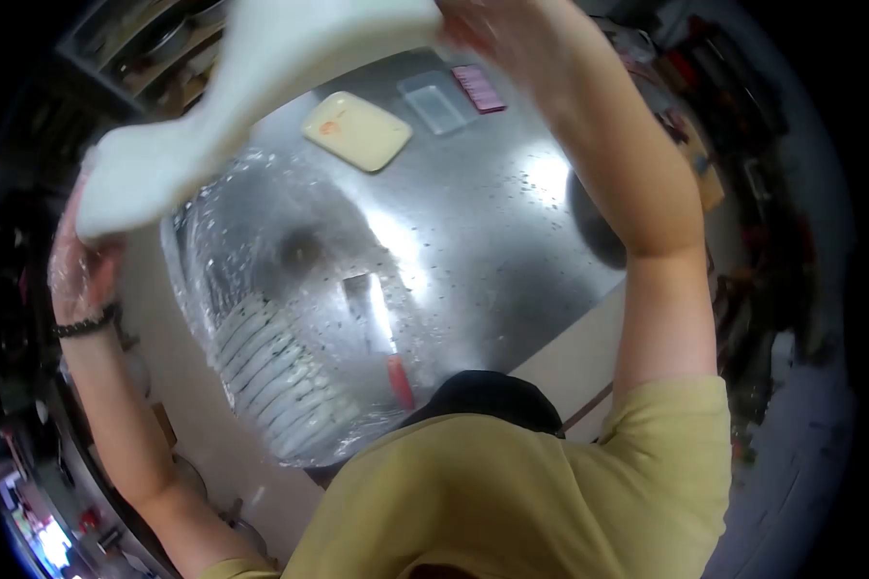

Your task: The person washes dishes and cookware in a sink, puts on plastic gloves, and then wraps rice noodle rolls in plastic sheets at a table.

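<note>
A long, thick strip of white dough [198, 154] hangs raised above the table, sagging between my two hands. My left hand [89, 265] is closed on its lower left end; the skin looks shiny, as if under thin clear plastic, and a dark beaded bracelet [85, 326] is at the wrist. At the upper right, my right hand [483, 34] grips the other end, blurred and partly cut off by the frame. Below, a row of pale strips with dark edges [275, 376] lies on clear plastic wrap [203, 261]. Beside it rests a wide-bladed tool with a red handle [400, 381].
The metal table [483, 251] is scattered with small dark flecks and wet-looking spots. Toward its far side are a cream-coloured tray [357, 132], a clear plastic container [437, 102] and a pink flat object [479, 89]. Shelves [150, 48] stand at the upper left.
</note>
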{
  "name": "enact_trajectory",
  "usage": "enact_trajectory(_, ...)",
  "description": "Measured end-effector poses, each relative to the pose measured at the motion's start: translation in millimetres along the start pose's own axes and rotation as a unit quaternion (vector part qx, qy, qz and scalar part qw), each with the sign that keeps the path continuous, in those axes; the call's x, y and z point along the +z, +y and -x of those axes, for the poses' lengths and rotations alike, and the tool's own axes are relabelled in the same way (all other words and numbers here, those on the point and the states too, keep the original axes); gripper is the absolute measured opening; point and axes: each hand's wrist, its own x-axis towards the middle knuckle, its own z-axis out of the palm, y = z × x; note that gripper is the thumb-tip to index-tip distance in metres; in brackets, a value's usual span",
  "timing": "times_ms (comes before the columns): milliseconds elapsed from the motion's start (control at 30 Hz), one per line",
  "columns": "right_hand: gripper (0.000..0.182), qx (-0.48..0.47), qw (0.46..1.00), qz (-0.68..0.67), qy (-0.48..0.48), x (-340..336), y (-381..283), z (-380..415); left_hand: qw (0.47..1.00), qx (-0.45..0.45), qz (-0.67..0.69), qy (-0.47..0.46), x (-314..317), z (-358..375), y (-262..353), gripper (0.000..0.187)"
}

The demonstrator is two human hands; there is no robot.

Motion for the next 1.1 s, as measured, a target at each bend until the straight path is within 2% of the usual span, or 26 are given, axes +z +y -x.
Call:
enact_trajectory(33,0.025,0.007,0.995,-0.087,-0.044,-37.9,20.8,14.8,0.999,-0.039,-0.019,-0.031,17.6,-0.2,-7.4,0.035)
enact_trajectory(67,0.034,-0.006,0.986,0.155,0.057,-71.2,34.5,47.4,0.993,-0.070,-0.026,-0.088,30.2,-1.4,-20.9,0.039)
enact_trajectory(167,0.042,0.129,0.985,-0.070,0.094,-139.2,58.0,129.9,0.979,-0.138,-0.088,-0.125,92.3,-9.4,-88.7,0.038)
enact_trajectory(200,0.040,0.151,0.978,-0.095,0.105,-167.2,71.8,156.2,0.974,-0.162,-0.144,-0.069,146.6,3.3,-103.7,0.032)
enact_trajectory(233,0.037,0.169,0.969,-0.124,0.130,-191.6,84.7,181.1,0.952,-0.194,-0.176,-0.161,177.3,-4.1,-124.0,0.024)
enact_trajectory(300,0.035,0.178,0.956,-0.164,0.163,-228.8,103.0,229.7,0.924,-0.226,-0.208,-0.229,224.4,-24.5,-173.4,0.026)
enact_trajectory(333,0.035,0.175,0.948,-0.171,0.202,-237.0,108.8,248.7,0.911,-0.194,-0.279,-0.235,246.1,-34.6,-201.2,0.034)
enact_trajectory(367,0.037,0.136,0.941,-0.202,0.235,-243.2,128.8,266.1,0.908,-0.193,-0.326,-0.181,262.8,-41.7,-233.7,0.040)
enact_trajectory(400,0.038,0.091,0.942,-0.212,0.245,-254.5,147.4,280.7,0.900,-0.155,-0.363,-0.184,288.0,-37.4,-250.6,0.045)
enact_trajectory(433,0.040,0.046,0.941,-0.221,0.254,-267.7,170.5,292.6,0.887,-0.154,-0.385,-0.201,303.3,-43.3,-273.4,0.040)
enact_trajectory(500,0.039,0.035,0.928,-0.165,0.332,-285.8,236.2,314.1,0.845,-0.129,-0.435,-0.284,315.7,-63.0,-318.5,0.034)
enact_trajectory(533,0.038,0.086,0.927,-0.107,0.350,-290.4,259.2,325.4,0.838,-0.132,-0.442,-0.293,317.5,-70.7,-343.0,0.034)
enact_trajectory(567,0.035,0.150,0.915,-0.169,0.335,-293.6,270.0,334.6,0.804,-0.083,-0.512,-0.290,313.9,-76.6,-367.4,0.031)
enact_trajectory(600,0.034,0.219,0.921,-0.118,0.301,-305.6,298.8,342.9,0.765,-0.034,-0.577,-0.285,303.1,-83.0,-392.9,0.028)
enact_trajectory(633,0.032,0.287,0.919,-0.066,0.260,-318.9,329.2,354.5,0.657,0.089,-0.683,-0.307,284.3,-102.6,-421.7,0.026)
enact_trajectory(667,0.032,0.291,0.917,-0.075,0.264,-326.5,342.8,367.4,0.632,0.101,-0.723,-0.260,285.3,-107.8,-430.2,0.024)
enact_trajectory(700,0.031,0.263,0.917,0.050,0.294,-331.6,351.1,378.3,0.605,0.114,-0.759,-0.209,293.0,-107.2,-433.0,0.023)
enact_trajectory(733,0.031,0.232,0.903,0.174,0.317,-334.6,359.7,385.7,0.601,0.111,-0.763,-0.212,300.4,-107.1,-435.8,0.023)
enact_trajectory(800,0.031,0.208,0.904,0.158,0.338,-342.2,349.1,388.2,0.568,0.188,-0.767,-0.232,331.7,-95.6,-430.2,0.021)
enact_trajectory(867,0.029,0.162,0.890,0.205,0.373,-358.8,359.5,385.4,0.572,0.270,-0.682,-0.368,350.1,-99.5,-457.0,0.019)
enact_trajectory(900,0.029,0.165,0.889,0.203,0.376,-363.9,350.6,378.3,0.692,0.126,-0.582,-0.407,362.8,-94.4,-476.5,0.022)
enact_trajectory(933,0.027,0.109,0.853,0.332,0.387,-365.9,342.3,367.2,0.485,0.316,-0.665,-0.471,374.4,-92.6,-491.4,0.029)
enact_trajectory(967,0.025,0.051,0.800,0.454,0.389,-367.2,333.8,354.7,0.496,0.309,-0.613,-0.532,404.5,-76.2,-483.8,0.035)
enact_trajectory(1033,0.023,0.074,0.801,0.479,0.352,-374.8,331.2,330.6,0.393,0.195,-0.740,-0.510,435.5,-63.3,-490.9,0.035)
enact_trajectory(1067,0.022,0.092,0.799,0.505,0.313,-377.1,330.2,321.1,0.393,0.193,-0.740,-0.510,447.3,-57.2,-488.2,0.035)
enact_trajectory(1100,0.022,0.092,0.801,0.504,0.310,-377.9,329.5,314.0,0.357,0.157,-0.782,-0.486,457.9,-52.8,-484.4,0.035)
